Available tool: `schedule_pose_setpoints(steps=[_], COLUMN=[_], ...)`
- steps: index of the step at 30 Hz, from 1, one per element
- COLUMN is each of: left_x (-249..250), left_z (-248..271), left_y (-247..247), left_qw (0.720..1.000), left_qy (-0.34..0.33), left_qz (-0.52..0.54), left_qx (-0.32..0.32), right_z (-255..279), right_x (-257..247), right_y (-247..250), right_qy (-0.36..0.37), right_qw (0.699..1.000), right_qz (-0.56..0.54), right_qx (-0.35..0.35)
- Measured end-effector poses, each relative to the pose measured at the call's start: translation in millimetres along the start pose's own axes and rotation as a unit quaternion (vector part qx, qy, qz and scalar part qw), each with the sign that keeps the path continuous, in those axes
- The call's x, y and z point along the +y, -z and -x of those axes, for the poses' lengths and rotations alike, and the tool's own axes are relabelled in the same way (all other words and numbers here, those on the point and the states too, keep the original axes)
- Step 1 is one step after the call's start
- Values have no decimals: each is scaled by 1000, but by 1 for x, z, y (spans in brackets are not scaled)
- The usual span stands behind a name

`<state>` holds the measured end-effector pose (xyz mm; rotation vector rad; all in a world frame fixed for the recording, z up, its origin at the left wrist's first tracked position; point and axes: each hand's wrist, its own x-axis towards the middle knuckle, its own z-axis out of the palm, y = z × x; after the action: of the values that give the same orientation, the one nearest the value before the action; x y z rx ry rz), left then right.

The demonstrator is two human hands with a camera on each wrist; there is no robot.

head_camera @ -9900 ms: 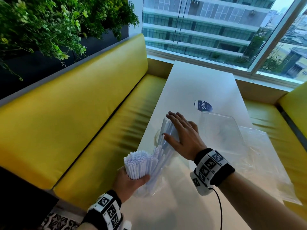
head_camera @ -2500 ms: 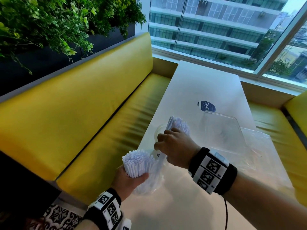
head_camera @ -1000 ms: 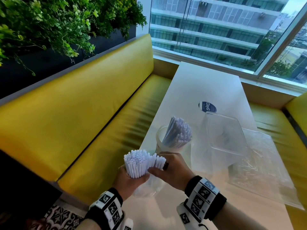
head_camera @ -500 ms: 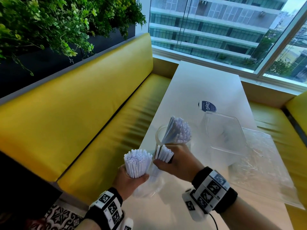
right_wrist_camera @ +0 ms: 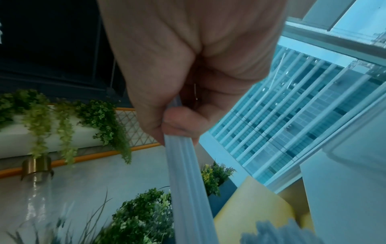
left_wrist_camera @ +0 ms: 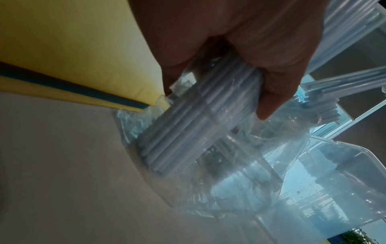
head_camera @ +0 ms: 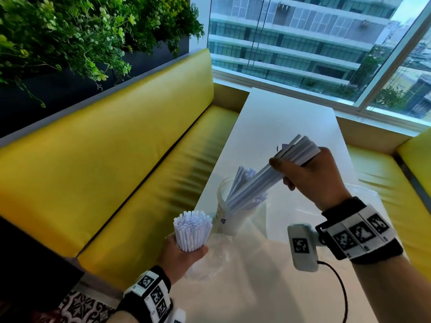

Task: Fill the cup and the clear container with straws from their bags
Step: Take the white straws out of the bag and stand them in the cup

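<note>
My left hand (head_camera: 184, 251) grips an upright bundle of white straws (head_camera: 192, 229) through its crumpled clear bag (head_camera: 210, 262) at the table's near left edge. In the left wrist view the left hand's fingers (left_wrist_camera: 267, 92) wrap the bagged straws (left_wrist_camera: 188, 125). My right hand (head_camera: 310, 178) holds a smaller bunch of straws (head_camera: 268, 180), slanted down to the left. Their lower ends reach the mouth of the clear cup (head_camera: 221, 206), which holds several straws (head_camera: 245, 172). In the right wrist view the right hand (right_wrist_camera: 183, 125) pinches that bunch (right_wrist_camera: 188, 181). The clear container (left_wrist_camera: 344, 178) stands right of the cup.
A yellow bench (head_camera: 116, 171) runs along the left of the white table (head_camera: 279, 117); another yellow seat (head_camera: 415, 164) is on the right. A flat clear bag (head_camera: 368, 194) lies at the table's right side. A window is beyond the far end, with plants above the left bench.
My right hand drew a small bunch of straws out of the left hand's bundle, lifted it up and to the right, and tilted it over the cup. The left hand stayed put.
</note>
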<state>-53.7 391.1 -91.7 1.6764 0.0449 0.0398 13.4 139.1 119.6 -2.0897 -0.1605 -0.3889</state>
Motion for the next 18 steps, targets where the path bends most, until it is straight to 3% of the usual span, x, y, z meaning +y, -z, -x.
schedule_pose_setpoints(steps=[8, 18], left_x=[-1, 1], left_z=[-1, -1], left_y=[1, -1], left_qw=[1000, 1000], left_qy=[16, 18], left_qz=[-4, -11], left_qx=[-4, 9], right_z=[-16, -4], right_x=[-1, 46], right_y=[6, -53], right_qy=[5, 1], right_qw=[997, 984], right_qz=[80, 166], right_qx=[7, -58])
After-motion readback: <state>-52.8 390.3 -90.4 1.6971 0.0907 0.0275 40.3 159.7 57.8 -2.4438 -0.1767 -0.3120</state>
